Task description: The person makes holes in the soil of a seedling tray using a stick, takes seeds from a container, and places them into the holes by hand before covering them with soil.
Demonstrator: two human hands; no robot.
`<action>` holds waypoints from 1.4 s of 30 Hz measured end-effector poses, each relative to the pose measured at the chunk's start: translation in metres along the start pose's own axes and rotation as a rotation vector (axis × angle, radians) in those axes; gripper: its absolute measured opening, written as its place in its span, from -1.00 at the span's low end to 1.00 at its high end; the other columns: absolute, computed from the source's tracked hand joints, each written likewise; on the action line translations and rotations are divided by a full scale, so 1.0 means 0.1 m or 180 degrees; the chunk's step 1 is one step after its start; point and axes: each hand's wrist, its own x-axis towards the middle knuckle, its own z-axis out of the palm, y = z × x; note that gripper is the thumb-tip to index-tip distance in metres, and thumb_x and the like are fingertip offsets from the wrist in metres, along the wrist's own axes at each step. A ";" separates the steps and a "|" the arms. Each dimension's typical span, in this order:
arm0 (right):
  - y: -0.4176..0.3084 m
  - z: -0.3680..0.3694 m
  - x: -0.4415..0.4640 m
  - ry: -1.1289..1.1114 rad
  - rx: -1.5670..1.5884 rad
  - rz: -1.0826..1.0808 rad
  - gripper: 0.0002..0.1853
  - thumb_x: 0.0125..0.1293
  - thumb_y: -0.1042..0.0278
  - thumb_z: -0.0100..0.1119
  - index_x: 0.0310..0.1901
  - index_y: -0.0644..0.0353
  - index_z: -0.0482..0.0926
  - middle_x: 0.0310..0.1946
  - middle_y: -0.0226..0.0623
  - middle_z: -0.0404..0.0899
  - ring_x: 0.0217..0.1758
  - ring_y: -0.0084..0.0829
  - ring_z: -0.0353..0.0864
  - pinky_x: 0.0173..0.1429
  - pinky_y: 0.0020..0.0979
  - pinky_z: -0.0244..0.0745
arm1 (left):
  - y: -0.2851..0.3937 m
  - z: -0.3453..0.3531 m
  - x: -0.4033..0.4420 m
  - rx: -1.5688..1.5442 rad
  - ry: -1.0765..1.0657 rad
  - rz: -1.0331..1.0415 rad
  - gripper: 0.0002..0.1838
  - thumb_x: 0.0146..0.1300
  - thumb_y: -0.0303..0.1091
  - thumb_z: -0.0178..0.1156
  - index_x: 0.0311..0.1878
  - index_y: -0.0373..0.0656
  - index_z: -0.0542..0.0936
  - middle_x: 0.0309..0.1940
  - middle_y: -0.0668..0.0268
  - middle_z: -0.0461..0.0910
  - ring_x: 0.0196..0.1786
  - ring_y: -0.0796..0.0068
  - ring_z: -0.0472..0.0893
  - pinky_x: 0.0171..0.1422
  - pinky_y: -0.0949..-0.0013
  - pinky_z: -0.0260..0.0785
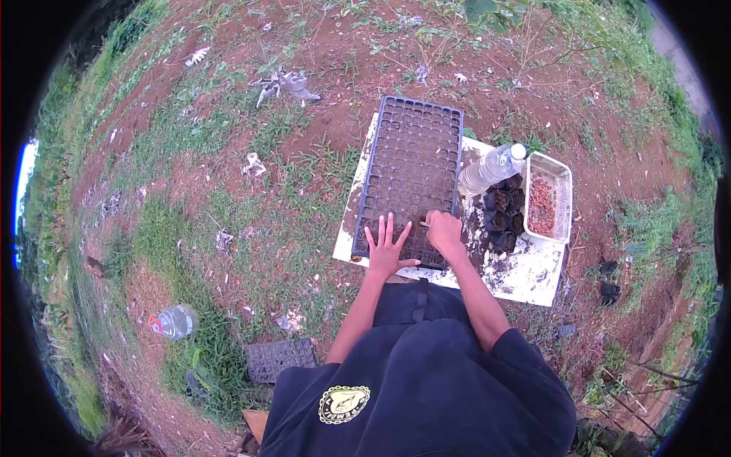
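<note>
A dark plastic seedling tray (459,145), its many small cells filled with brown soil, lies on a white board (525,278). My left hand (387,250) rests on the tray's near end, fingers spread wide and holding nothing. Just right of it, my right hand (445,231) is curled closed over the tray's near right part, fingertips down at the cells. Whatever those fingertips may hold is hidden. Beyond my right hand a clear plastic bottle (487,171) leans against several small black soil-filled bags (499,221).
A white plastic basket (563,194) with pinkish-red seeds or pellets (541,207) stands at the board's right end. Loose soil is scattered over the board. On the grass to the left are a clear jug (177,323) and another dark cell tray (278,361).
</note>
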 end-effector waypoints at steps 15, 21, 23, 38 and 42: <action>0.00 -0.15 0.01 -0.0301 0.0196 0.0332 -0.89 0.18 0.44 0.21 -0.29 0.03 0.70 -0.37 -0.04 0.72 -0.18 -0.03 0.75 -0.08 -0.02 0.60 | -0.01 0.04 -0.01 -0.0014 0.0100 0.0084 0.27 -0.12 0.69 0.13 0.65 0.37 -0.05 0.65 -0.06 -0.33 0.68 -0.12 -0.34 0.51 -0.56 -0.53; -0.08 0.05 -0.01 -0.0123 -0.0359 0.0208 -0.89 0.24 0.44 0.13 -0.26 0.16 0.65 -0.35 -0.03 0.70 -0.20 -0.04 0.74 -0.10 -0.03 0.57 | -0.02 0.06 0.00 0.0067 0.0238 0.0087 0.28 -0.17 0.71 0.13 0.64 0.40 -0.03 0.64 -0.03 -0.22 0.67 -0.11 -0.23 0.51 -0.57 -0.40; -0.03 -0.02 -0.05 -0.0071 0.0047 0.0188 -0.89 0.23 0.43 0.14 -0.27 0.19 0.65 -0.36 -0.02 0.70 -0.20 -0.04 0.74 -0.10 -0.02 0.57 | -0.01 0.06 -0.01 0.0072 0.0221 0.0085 0.28 -0.17 0.71 0.13 0.64 0.40 -0.03 0.64 -0.03 -0.21 0.67 -0.11 -0.23 0.51 -0.57 -0.40; 0.00 -0.31 0.07 -0.0520 0.0075 0.0218 -0.86 0.18 0.43 0.21 -0.23 0.15 0.68 -0.29 0.04 0.72 -0.15 0.04 0.75 -0.03 -0.02 0.60 | -0.01 0.03 -0.01 -0.0040 0.0036 0.0047 0.26 -0.11 0.69 0.14 0.65 0.37 -0.02 0.65 -0.06 -0.29 0.67 -0.13 -0.31 0.51 -0.56 -0.50; -0.05 -0.34 0.31 -0.0743 -0.0488 0.0095 -0.80 0.22 0.40 0.18 -0.14 0.21 0.67 -0.21 0.00 0.74 -0.11 0.00 0.76 -0.01 -0.03 0.61 | -0.01 0.01 -0.01 -0.0032 0.0040 0.0068 0.24 -0.10 0.68 0.13 0.64 0.36 0.00 0.65 -0.06 -0.28 0.67 -0.13 -0.30 0.51 -0.56 -0.49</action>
